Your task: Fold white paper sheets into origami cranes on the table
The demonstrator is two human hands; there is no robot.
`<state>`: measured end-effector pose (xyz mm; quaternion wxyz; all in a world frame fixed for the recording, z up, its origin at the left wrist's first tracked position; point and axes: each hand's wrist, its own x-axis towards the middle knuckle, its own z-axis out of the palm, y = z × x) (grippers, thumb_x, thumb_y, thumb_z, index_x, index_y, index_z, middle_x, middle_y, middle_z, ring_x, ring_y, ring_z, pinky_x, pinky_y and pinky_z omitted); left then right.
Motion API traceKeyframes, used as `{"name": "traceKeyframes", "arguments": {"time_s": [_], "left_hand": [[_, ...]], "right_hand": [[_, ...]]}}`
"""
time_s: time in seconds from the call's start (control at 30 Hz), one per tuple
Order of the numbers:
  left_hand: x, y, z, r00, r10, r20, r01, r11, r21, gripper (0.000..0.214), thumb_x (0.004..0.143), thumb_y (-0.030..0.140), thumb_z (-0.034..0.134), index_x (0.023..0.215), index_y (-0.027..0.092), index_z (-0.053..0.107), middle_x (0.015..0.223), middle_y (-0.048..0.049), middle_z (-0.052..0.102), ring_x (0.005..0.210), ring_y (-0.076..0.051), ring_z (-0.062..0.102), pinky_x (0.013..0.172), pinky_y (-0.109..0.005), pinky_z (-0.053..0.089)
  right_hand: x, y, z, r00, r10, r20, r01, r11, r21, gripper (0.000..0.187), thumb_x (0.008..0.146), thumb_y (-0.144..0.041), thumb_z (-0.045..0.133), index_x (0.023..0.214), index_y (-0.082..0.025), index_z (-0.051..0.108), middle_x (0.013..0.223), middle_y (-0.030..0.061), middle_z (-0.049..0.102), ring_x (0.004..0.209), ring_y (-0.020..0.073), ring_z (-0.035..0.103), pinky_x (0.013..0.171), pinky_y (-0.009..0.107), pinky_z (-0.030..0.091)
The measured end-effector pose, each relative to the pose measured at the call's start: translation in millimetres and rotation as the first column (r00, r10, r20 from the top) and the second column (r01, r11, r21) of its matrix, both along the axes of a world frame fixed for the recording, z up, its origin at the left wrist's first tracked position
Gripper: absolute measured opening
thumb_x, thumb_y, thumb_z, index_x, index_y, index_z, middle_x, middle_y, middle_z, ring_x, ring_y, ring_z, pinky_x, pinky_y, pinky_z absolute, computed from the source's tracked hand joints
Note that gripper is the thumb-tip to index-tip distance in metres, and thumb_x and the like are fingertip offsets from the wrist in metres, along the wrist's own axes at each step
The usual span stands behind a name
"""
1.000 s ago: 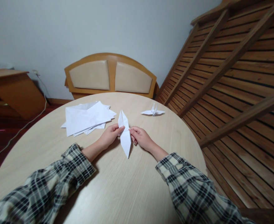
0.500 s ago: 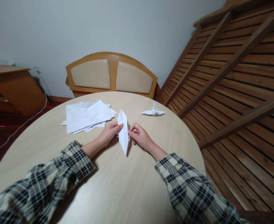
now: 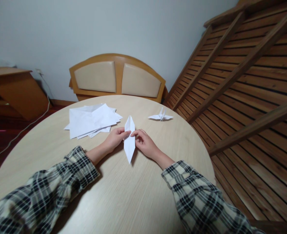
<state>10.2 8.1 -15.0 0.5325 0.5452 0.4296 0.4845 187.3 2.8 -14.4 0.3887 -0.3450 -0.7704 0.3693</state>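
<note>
1. Position. The folded paper diamond [image 3: 129, 143] sits over the middle of the round table [image 3: 133, 195], between the 2 hands. I cannot tell whether its near tip touches the tabletop.

2. Grip. The left hand [image 3: 114, 140] is pinched closed on the left edge at the widest part. The right hand [image 3: 144, 144] is pinched closed on the right edge, directly opposite. The fingertips of the 2 hands nearly meet across the centre crease.

3. Orientation. The long axis runs away from me: 1 tip points toward the chair [image 3: 116, 78], the other back toward my body. The short axis runs hand to hand.

4. Hazards, as I judge them.
- Uneven pressure from the 2 pinches could skew the centre crease or open the layers.
- Both tips are unsupported, so a push down on the table could bend the near 1.
- A wide left elbow could disturb the stack of white sheets [image 3: 91, 121]. The paper crane [image 3: 160, 116] is well apart.
</note>
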Motion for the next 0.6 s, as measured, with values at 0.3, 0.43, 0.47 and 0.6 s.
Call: {"name": "traceKeyframes", "arguments": {"time_s": [0.3,0.43,0.47,0.6], "left_hand": [[-1,0,-2.6,0.999,-0.04,-0.021,0.041,0.999,0.021,0.023,0.076,0.036,0.068,0.077,0.013,0.066,0.068,-0.0026,0.061,0.059,-0.013,0.048,0.057,-0.027,0.034],[-1,1,-4.4,0.998,-0.053,-0.023,0.054,0.998,0.018,0.023,0.077,0.036,0.069,0.08,0.014,0.067,0.071,-0.0033,0.063,0.061,-0.013,0.05,0.059,-0.028,0.036],[-1,1,-4.8,0.998,-0.054,-0.024,0.054,0.998,0.018,0.023,0.078,0.036,0.069,0.08,0.014,0.068,0.072,-0.0036,0.063,0.061,-0.013,0.051,0.06,-0.028,0.036],[-1,2,-7.0,0.997,-0.073,0.002,0.073,0.997,0.02,0.022,0.08,0.036,0.066,0.08,0.014,0.068,0.071,-0.0043,0.062,0.061,-0.014,0.05,0.06,-0.029,0.036]], "right_hand": [[1,11,-11.2,0.991,-0.032,-0.131,0.021,0.997,-0.08,0.01,0.081,-0.012,0.058,0.086,-0.02,0.062,0.093,0.0009,0.058,0.077,0.0122,0.055,0.07,0.027,0.044],[1,11,-12.1,0.986,-0.051,-0.156,0.029,0.99,-0.141,0.002,0.081,-0.02,0.063,0.082,-0.019,0.062,0.086,0.0004,0.059,0.07,0.0112,0.054,0.062,0.025,0.044],[1,11,-11.9,0.985,-0.056,-0.161,0.026,0.983,-0.181,0.005,0.081,-0.023,0.064,0.082,-0.019,0.061,0.082,-0.0002,0.058,0.066,0.0109,0.053,0.059,0.024,0.044],[1,11,-11.1,0.982,-0.058,-0.182,-0.014,0.929,-0.37,0.02,0.082,-0.038,0.065,0.086,-0.02,0.058,0.067,-0.0028,0.055,0.054,0.0106,0.052,0.046,0.022,0.042]]}}
